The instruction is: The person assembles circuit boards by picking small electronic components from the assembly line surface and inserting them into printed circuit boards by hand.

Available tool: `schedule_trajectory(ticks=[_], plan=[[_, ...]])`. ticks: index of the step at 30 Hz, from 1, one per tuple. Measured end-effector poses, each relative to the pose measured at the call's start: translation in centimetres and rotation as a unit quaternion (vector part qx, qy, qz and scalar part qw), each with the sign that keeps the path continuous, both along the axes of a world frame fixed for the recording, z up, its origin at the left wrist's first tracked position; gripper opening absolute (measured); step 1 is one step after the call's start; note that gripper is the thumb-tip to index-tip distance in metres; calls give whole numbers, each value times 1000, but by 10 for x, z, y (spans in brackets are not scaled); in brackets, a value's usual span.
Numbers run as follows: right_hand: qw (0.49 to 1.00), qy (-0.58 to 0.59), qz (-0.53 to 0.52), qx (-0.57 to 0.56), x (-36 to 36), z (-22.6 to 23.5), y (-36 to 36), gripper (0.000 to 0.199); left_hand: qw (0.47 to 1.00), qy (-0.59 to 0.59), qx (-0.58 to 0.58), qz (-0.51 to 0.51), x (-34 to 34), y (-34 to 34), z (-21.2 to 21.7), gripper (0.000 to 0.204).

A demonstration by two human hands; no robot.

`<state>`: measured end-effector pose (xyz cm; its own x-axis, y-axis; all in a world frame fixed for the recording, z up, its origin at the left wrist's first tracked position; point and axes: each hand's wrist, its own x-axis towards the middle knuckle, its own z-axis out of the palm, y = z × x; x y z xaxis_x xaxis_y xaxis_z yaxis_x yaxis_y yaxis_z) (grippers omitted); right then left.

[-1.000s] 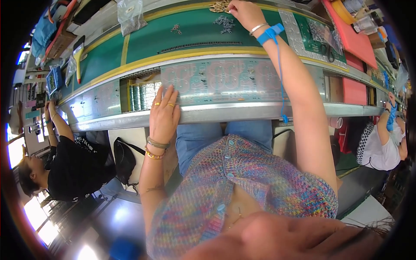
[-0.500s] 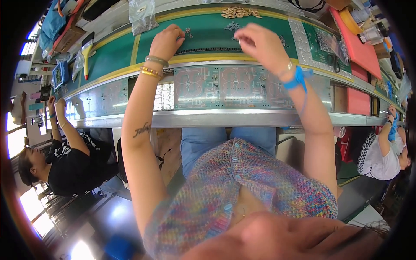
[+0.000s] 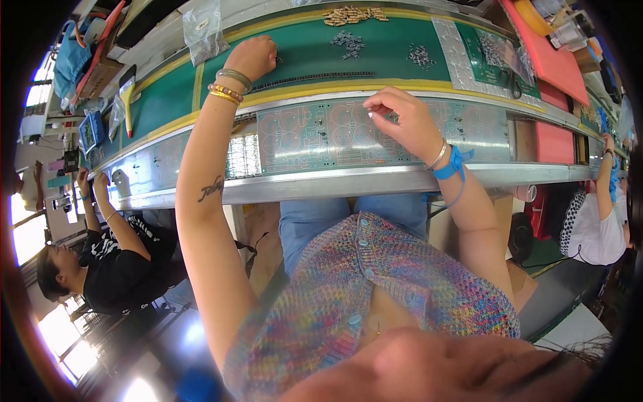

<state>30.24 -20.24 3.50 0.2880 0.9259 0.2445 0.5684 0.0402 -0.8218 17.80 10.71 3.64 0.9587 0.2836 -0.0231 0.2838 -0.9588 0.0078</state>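
Note:
My left hand (image 3: 254, 56) rests on the green mat (image 3: 301, 50), fingers curled down beside a few small parts at its right edge. What its fingertips hold, if anything, is hidden. Over the printed circuit boards (image 3: 293, 137) hovers my right hand (image 3: 404, 122), thumb and forefinger drawn together; anything between them is too small to make out. Beyond it on the mat lie a pile of small grey-blue components (image 3: 348, 44) and a pile of small silvery components (image 3: 420, 57). A dark strip of small parts (image 3: 321, 78) runs along the mat's near side.
Striped cylindrical components (image 3: 355, 15) are heaped at the far edge. A clear bag (image 3: 204, 33) lies at the back left, near a yellow-handled brush (image 3: 126, 107). Pink foam (image 3: 546, 53) stands at right. A metal rail (image 3: 321, 182) borders the near side. Co-workers sit at both sides.
My right hand has come from the component piles on the mat toward me, over the boards. My left hand stays by the small parts, fingers still curled. The view has shifted slightly.

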Motion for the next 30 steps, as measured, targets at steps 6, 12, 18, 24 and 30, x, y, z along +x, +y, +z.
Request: schedule_trajectory(ticks=[6,12,18,24,30], plan=[[1000,13,-1,-7,1,-4,-2,15,991,-109,-45,66,-11,-20,26,6],[1000,13,15,1,-4,0,-4,15,946,-212,-223,101,-58,-77,41,6],[1000,2,21,8,-4,-1,-4,16,883,-175,-424,102,-106,-128,24,16],[1000,-5,27,7,-5,-4,-3,16,913,-174,-344,134,-124,-168,8,14],[1000,-7,24,-4,-5,-5,-3,16,933,-210,-274,99,-121,-190,5,11]])
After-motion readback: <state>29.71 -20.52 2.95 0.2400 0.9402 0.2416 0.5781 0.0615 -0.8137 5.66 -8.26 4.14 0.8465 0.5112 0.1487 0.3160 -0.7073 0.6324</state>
